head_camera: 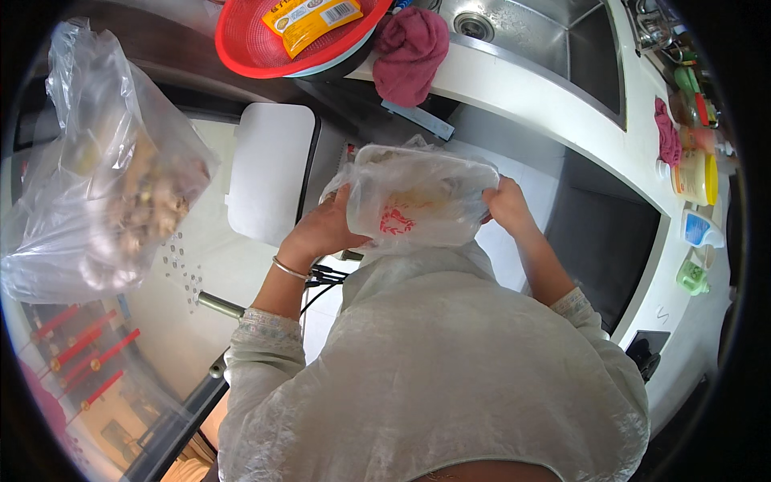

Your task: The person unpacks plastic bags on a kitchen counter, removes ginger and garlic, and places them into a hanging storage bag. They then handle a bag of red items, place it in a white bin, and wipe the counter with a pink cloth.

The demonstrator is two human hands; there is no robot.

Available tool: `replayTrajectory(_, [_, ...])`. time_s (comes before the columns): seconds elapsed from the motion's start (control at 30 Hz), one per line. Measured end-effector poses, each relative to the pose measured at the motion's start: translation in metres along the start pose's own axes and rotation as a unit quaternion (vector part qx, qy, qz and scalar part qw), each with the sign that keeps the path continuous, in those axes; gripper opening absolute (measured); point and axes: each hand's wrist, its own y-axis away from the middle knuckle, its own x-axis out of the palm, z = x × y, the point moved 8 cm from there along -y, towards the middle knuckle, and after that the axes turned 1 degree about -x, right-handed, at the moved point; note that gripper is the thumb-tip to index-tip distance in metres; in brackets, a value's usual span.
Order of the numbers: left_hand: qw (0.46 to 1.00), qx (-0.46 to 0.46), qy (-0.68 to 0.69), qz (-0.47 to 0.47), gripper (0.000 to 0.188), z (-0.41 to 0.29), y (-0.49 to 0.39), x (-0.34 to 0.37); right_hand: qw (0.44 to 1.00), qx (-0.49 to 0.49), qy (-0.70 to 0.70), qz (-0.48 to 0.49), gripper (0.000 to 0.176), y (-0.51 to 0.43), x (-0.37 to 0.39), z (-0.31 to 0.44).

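Held in front of my body is a translucent plastic container [430, 181] wrapped in a clear plastic bag [367, 235] with red print. The wrapping blurs what is inside, though a yellowish-brown patch shows through. My left hand [328, 223] grips its left end, thumb over the near face, with a bangle at the wrist. At the right end, my right hand [506, 202] pinches the corner, its fingertips partly hidden behind the container. A bin with a white lid [271, 172] stands just beyond my left hand.
A clear plastic bag of brownish food [144, 199] hangs at left. Above sit a red colander [241, 48] with a yellow packet [313, 24] and a maroon cloth [412, 57]. The steel sink [530, 36] is set in a white counter [518, 90] lined with bottles [702, 229].
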Motion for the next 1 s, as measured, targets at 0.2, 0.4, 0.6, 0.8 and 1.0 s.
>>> replayTrajectory(0.2, [0.958, 0.111, -0.093, -0.248, 0.100, -0.002, -0.002, -0.011, 0.998, 0.024, -0.043, 0.025, 0.027, -0.012, -0.004, -0.019])
replayTrajectory(0.4, [0.976, 0.154, 0.073, -0.133, 0.077, 0.017, -0.032, -0.031, 0.995, -0.021, 0.081, 0.053, 0.030, 0.004, -0.001, 0.006])
replayTrajectory(0.6, [0.924, -0.020, 0.380, -0.020, 0.045, 0.028, -0.038, -0.066, 0.986, -0.043, 0.135, 0.089, 0.031, 0.011, -0.008, 0.012])
replayTrajectory(0.8, [0.913, 0.118, -0.008, -0.390, 0.018, -0.045, -0.017, -0.086, 0.983, -0.073, 0.142, 0.092, 0.029, 0.006, -0.002, 0.019])
replayTrajectory(1.0, [0.876, 0.137, 0.457, -0.073, 0.005, -0.002, -0.072, -0.063, 0.984, -0.075, 0.133, 0.092, 0.029, 0.010, -0.001, 0.024])
